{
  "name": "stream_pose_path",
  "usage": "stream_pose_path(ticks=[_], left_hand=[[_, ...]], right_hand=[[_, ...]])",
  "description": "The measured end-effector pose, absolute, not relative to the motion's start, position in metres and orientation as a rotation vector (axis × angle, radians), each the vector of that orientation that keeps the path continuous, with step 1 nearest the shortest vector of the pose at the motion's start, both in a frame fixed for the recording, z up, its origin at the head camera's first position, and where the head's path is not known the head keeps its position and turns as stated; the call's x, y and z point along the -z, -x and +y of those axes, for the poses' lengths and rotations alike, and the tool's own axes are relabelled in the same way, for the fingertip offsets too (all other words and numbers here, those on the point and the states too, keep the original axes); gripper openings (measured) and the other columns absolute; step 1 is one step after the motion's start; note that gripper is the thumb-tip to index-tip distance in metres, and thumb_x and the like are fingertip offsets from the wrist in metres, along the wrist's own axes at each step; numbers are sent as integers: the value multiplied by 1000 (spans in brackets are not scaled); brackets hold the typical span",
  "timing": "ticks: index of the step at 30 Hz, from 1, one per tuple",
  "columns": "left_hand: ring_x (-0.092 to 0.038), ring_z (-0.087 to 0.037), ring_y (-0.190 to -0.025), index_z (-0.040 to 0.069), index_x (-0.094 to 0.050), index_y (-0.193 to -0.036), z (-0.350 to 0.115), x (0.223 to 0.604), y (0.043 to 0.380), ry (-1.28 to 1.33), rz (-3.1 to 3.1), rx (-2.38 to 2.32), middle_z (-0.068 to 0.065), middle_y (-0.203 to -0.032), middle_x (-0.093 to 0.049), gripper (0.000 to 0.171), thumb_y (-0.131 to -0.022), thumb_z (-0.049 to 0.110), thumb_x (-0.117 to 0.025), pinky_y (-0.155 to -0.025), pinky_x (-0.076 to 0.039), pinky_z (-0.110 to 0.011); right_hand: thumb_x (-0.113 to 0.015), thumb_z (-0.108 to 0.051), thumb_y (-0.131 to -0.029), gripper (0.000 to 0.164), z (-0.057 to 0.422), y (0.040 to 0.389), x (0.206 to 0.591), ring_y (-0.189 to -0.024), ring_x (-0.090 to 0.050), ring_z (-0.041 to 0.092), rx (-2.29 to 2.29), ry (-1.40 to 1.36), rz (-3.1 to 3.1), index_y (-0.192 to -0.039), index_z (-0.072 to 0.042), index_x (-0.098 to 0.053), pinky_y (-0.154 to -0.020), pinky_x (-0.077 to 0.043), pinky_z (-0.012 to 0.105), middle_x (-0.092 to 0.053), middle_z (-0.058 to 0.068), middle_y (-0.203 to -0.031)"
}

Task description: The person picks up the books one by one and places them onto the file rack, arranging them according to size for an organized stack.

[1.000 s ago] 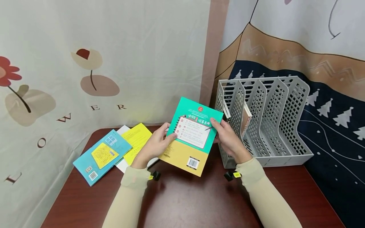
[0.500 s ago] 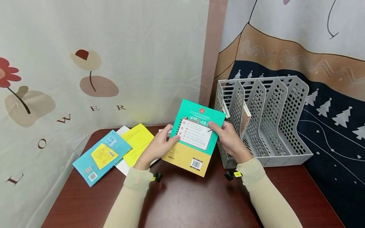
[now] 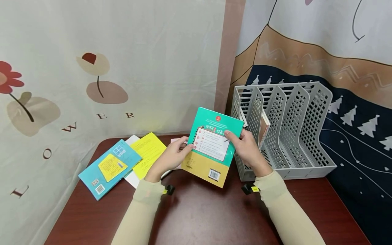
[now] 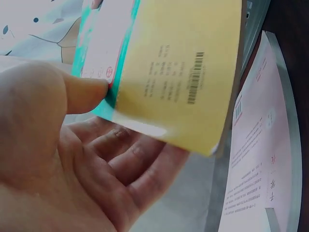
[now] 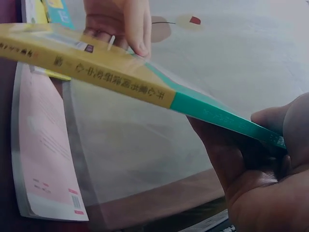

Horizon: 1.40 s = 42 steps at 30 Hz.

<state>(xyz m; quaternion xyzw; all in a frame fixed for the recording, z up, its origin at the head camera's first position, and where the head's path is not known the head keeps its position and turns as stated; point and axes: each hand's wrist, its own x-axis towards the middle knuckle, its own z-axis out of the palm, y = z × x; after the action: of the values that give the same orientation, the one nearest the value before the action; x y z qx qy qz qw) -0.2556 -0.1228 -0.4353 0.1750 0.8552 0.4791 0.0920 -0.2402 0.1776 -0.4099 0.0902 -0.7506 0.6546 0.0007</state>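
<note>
A green and yellow book (image 3: 211, 148) is held above the table, tilted, its barcode side facing up. My left hand (image 3: 171, 154) pinches its left edge, thumb on top and fingers underneath, as the left wrist view shows. On the opposite edge, my right hand (image 3: 249, 149) grips the book, thumb on the cover. The spine (image 5: 120, 79) shows in the right wrist view. Below the book lies a pink-covered book (image 4: 260, 145), mostly hidden by it in the head view.
Left on the table (image 3: 196, 217) lie a blue book (image 3: 110, 168), a yellow one (image 3: 147, 153) and a white sheet or cover (image 3: 132, 178), overlapping. At the right stands a grey file rack (image 3: 284, 126) with slots; a thin book (image 3: 264, 129) leans in one. Curtains hang behind.
Both hands still hold the green and yellow book. It has shifted slightly to the right along with the left hand, and a little of the pink book has come into view behind it.
</note>
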Motion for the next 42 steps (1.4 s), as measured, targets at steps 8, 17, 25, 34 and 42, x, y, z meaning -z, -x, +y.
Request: stream_pose_path(ticks=[8, 17, 25, 34, 42], left_hand=[[-77, -21, -98, 14, -68, -139, -126, 440, 258, -532, 2591, -1370, -9, -115, -81, 33, -116, 35, -56, -87, -65, -41], [-81, -38, -93, 3, -71, -132, -121, 442, 260, -573, 2506, -1403, -17, -107, -81, 30, -115, 24, -57, -85, -67, -43], [-82, -31, -89, 4, -73, -129, -111, 444, 256, -575, 2496, -1377, -20, -109, -81, 33, -115, 30, -60, -86, -67, -41], [-80, -22, -84, 5, -74, -127, -98, 445, 252, -599, 2515, -1325, -13, -105, -82, 31, -115, 30, -59, -83, -65, -35], [-81, -35, -93, 14, -76, -125, -72, 450, 243, -688, 2537, -1255, -7, -102, -82, 26, -114, 31, -59, -86, -59, -35]], right_hand=[[-62, -35, -115, 44, 190, 235, 397, -82, -82, 13, -1891, -301, -2403, -140, 0, -68, -72, -68, 34, -79, 29, -118], [-61, -33, -115, 45, 214, 226, 375, -83, -81, 4, -1742, -277, -2366, -141, 2, -68, -73, -67, 28, -78, 33, -121], [-62, -32, -115, 46, 237, 216, 361, -87, -83, 6, -1758, -291, -2279, -141, 7, -66, -73, -67, 27, -83, -11, -105], [-66, -25, -113, 36, 258, 199, 343, -81, -82, 7, -1786, -217, -2154, -136, 3, -67, -69, -66, 24, -83, -11, -101], [-74, -22, -107, 31, 274, 186, 334, -82, -83, 7, -1886, -98, -1939, -132, -3, -71, -71, -65, 22, -84, -6, -104]])
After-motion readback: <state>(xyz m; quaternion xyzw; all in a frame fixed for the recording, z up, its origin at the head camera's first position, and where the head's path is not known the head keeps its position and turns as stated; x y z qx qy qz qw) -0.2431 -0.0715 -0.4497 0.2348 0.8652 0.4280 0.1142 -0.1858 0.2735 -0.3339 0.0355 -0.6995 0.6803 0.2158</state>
